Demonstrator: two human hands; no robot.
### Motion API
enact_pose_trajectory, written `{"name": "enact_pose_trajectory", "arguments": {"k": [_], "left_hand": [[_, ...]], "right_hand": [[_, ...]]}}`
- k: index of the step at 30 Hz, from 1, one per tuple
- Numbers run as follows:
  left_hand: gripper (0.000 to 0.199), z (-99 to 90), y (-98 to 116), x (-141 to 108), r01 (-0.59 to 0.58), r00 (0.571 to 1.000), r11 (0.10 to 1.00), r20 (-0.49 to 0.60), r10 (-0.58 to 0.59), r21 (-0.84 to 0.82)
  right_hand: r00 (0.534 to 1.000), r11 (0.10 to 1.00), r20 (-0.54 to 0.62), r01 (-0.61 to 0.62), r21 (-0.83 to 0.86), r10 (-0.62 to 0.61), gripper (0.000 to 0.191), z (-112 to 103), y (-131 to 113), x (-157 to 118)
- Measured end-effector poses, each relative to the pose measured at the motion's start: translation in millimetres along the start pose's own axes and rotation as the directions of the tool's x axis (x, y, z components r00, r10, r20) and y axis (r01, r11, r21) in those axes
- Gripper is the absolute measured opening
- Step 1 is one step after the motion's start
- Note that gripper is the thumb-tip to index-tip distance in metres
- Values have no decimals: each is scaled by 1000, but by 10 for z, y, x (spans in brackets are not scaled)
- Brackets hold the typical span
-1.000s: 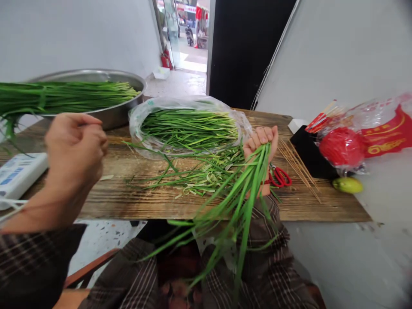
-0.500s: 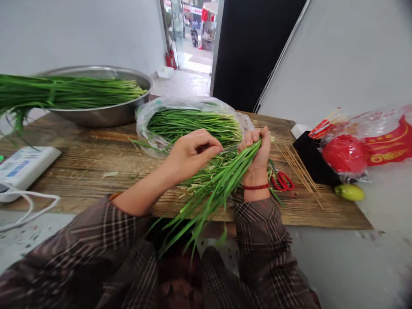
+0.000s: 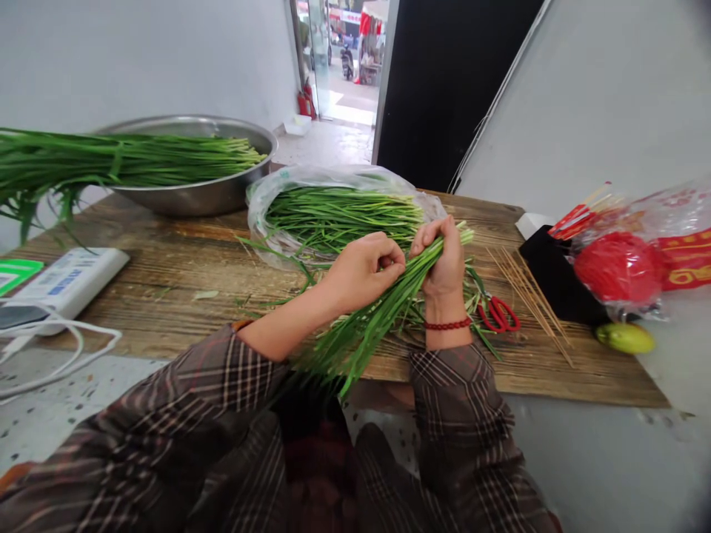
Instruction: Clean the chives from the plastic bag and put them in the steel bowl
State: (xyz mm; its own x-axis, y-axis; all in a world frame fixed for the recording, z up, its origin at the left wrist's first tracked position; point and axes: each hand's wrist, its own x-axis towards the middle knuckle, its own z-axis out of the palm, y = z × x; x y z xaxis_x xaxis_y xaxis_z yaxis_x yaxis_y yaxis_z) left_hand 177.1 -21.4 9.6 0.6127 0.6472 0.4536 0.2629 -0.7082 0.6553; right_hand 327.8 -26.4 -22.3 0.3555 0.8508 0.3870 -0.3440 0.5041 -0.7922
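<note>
My right hand, with a red bead bracelet at the wrist, is wrapped round a bunch of green chives. Their pale ends stick out above the fist, and the leaves hang down left past the table edge. My left hand is pinched at the upper left side of the bunch; what its fingertips hold, if anything, is too small to tell. Behind both hands, an open clear plastic bag holds more chives. Loose leaves and scraps lie on the table under the bunch.
The wooden table bears a metal bowl with a tied chive bundle, a white device with cables, red-handled scissors, thin sticks, a black box, red packages and a yellow-green fruit.
My left hand has moved right, up against the bunch. The hanging leaves have swung and lie closer together. The whole view has shifted slightly, so the table things appear further right.
</note>
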Motion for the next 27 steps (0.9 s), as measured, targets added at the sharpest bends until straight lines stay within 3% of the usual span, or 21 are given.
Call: {"name": "enact_pose_trajectory", "arguments": {"k": [6,9,13,17,21,27], "left_hand": [[21,8,-41,-30,-100,995,988,-15,103,116],[16,13,-62,-45,-91,995,984,-14,94,156],[4,30,-60,-21,-4,1000,993,-9,5,114],[9,13,-58,26,125,992,992,-7,-125,-33],[15,-52,-75,42,273,961,933,96,-257,-236],[16,-68,-76,44,315,949,908,126,-290,-276]], "right_hand": [[999,999,-4,-42,-24,42,47,27,7,1],[999,999,-12,-44,-28,43,47,23,28,5],[1000,998,-10,-22,-64,21,46,11,70,8],[1000,996,12,-9,-87,10,45,12,94,6],[1000,997,26,-15,-78,17,44,15,110,6],[999,996,-9,-34,-81,33,45,25,130,6]]}}
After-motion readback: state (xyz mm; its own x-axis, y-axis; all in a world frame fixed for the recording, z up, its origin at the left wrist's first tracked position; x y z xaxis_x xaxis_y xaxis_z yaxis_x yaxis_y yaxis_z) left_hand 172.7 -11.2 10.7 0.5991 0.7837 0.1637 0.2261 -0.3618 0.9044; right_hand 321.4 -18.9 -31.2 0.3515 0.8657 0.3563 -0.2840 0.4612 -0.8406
